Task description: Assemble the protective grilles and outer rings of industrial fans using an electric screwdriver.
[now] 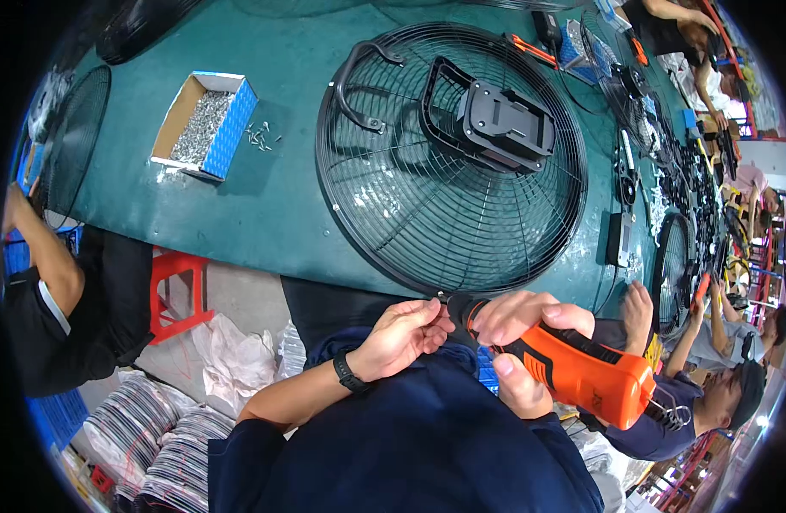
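My right hand [529, 315]: fingers wrapped around an orange power screwdriver [582, 376]. My left hand [403, 340]: fingers curled beside its tip; whether they pinch anything, I cannot tell. Black fan guard [435, 209]: on green table [264, 201], just beyond.

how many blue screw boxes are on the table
2 visible: one box left of the big fan guard, a second box past its upper-right rim; more may be hidden in the clutter at right.

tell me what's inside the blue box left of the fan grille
Small silver screws, heaped; they hide the bottom of the box, so anything underneath can't be seen.
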`<action>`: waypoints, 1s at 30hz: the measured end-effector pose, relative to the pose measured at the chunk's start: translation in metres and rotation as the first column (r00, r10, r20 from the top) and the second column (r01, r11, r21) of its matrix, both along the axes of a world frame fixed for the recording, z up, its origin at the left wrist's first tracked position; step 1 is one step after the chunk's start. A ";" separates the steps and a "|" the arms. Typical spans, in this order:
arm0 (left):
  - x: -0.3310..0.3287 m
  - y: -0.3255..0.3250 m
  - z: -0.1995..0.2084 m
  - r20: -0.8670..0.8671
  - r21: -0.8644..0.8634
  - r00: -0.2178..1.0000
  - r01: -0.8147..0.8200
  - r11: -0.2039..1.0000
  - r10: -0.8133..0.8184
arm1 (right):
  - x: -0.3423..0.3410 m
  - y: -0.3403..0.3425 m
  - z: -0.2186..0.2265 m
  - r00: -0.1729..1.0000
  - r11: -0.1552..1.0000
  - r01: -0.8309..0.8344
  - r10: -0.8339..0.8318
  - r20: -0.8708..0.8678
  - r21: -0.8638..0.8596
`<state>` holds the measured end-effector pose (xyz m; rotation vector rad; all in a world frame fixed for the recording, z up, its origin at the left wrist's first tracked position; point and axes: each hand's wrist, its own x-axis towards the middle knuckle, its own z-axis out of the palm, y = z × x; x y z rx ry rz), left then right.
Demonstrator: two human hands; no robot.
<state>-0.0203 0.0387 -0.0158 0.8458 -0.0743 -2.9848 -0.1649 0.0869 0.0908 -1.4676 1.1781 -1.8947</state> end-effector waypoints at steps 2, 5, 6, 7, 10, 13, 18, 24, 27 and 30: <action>0.004 -0.003 -0.002 -0.033 0.005 0.999 -0.021 1.000 0.021 | 0.000 -0.009 -0.001 0.999 0.999 -0.052 0.052 -0.006 0.003; 0.004 -0.008 -0.008 -0.058 0.003 0.997 -0.044 0.999 0.044 | -0.009 -0.022 0.002 0.982 0.982 -0.171 0.177 -0.073 0.078; 0.004 -0.011 -0.011 -0.046 -0.002 0.998 -0.044 0.999 0.044 | -0.013 -0.027 0.000 0.968 0.972 -0.226 0.231 -0.095 0.063; 0.005 -0.011 -0.010 -0.044 0.005 0.998 -0.055 0.998 0.055 | -0.015 -0.030 -0.001 0.951 0.957 -0.285 0.289 -0.111 0.051; 0.010 -0.014 -0.008 -0.025 -0.049 0.996 -0.090 0.995 0.089 | -0.012 -0.042 -0.003 0.946 0.948 -0.319 0.317 -0.067 -0.019; 0.016 -0.015 -0.008 -0.025 -0.095 0.994 -0.112 0.989 0.110 | -0.010 -0.043 -0.002 0.957 0.957 -0.290 0.290 -0.007 -0.003; 0.008 -0.011 -0.012 -0.031 -0.183 0.997 -0.081 0.980 0.076 | -0.006 -0.028 -0.006 0.987 0.989 -0.146 0.144 0.072 0.023; 0.000 -0.020 -0.006 0.042 -0.271 0.999 -0.005 0.962 0.017 | -0.015 -0.028 -0.013 0.968 0.967 -0.250 0.251 0.018 -0.040; 0.006 -0.016 0.004 0.144 -0.539 0.989 0.042 0.841 0.043 | -0.009 -0.028 -0.013 0.965 0.960 -0.260 0.256 -0.054 -0.103; 0.002 -0.008 -0.001 0.128 -0.892 0.955 -0.007 0.452 0.268 | -0.011 -0.027 -0.008 0.956 0.954 -0.286 0.278 -0.090 -0.088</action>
